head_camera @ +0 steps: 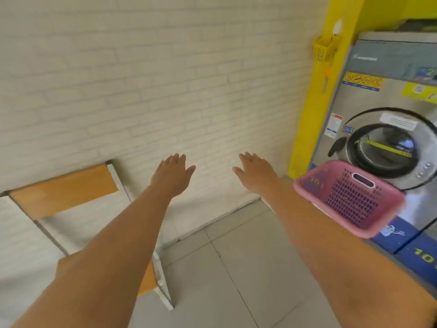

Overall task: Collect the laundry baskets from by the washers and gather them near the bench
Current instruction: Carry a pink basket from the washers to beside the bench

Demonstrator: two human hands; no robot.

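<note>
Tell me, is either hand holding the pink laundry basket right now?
No, both the left hand and right hand are open and empty, apart from the pink basket.

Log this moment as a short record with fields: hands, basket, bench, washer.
left hand: left hand open, fingers spread, holding nothing
right hand: right hand open, holding nothing
basket: pink perforated plastic laundry basket in front of the washer door, right of the right forearm, touched by neither hand
bench: wooden-slat bench with white metal frame against the white brick wall, at left
washer: steel front-loading washing machine, round door shut
</note>
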